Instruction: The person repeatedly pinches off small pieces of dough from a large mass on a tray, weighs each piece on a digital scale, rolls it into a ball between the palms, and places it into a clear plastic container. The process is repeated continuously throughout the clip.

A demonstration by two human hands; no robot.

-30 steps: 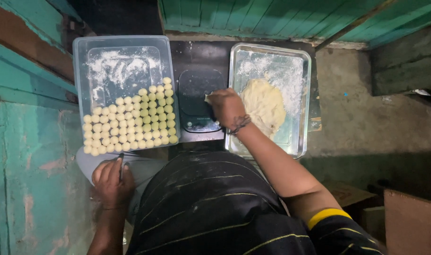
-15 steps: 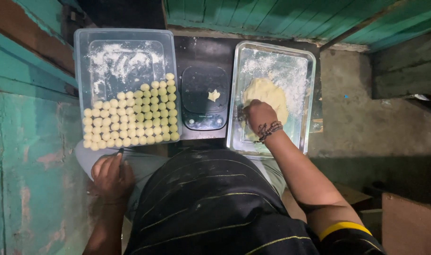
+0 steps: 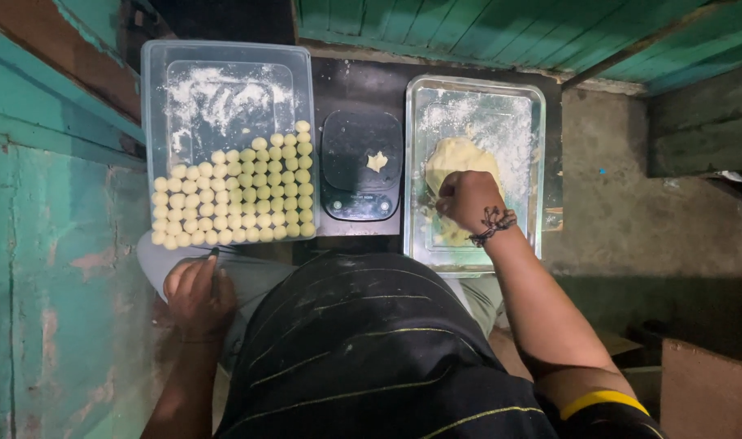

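many small balls (image 3: pixel 234 195) already fill the near half of the left tub (image 3: pixel 156 97). one piece (image 3: pixel 377 161) lies on the scale (image 3: pixel 360 134). right hand (image 3: pixel 467 200) pinches the dough (image 3: pixel 456 158) in the right tray (image 3: pixel 533 146); much dough is left. left hand (image 3: pixel 199 294) closed on a dark tool (image 3: pixel 214 254).

Your scale (image 3: pixel 360 167) sits at 12 o'clock with a dough piece (image 3: pixel 377 161) on it. At 10 o'clock the tub (image 3: pixel 225 73) holds dough balls (image 3: pixel 234 195) in its near half; at 2 o'clock the tray (image 3: pixel 513 106) holds the dough lump (image 3: pixel 460 158). Your right hand (image 3: pixel 468 201) is on the lump, your left hand (image 3: pixel 196 293) at 8 o'clock, just before the tub.
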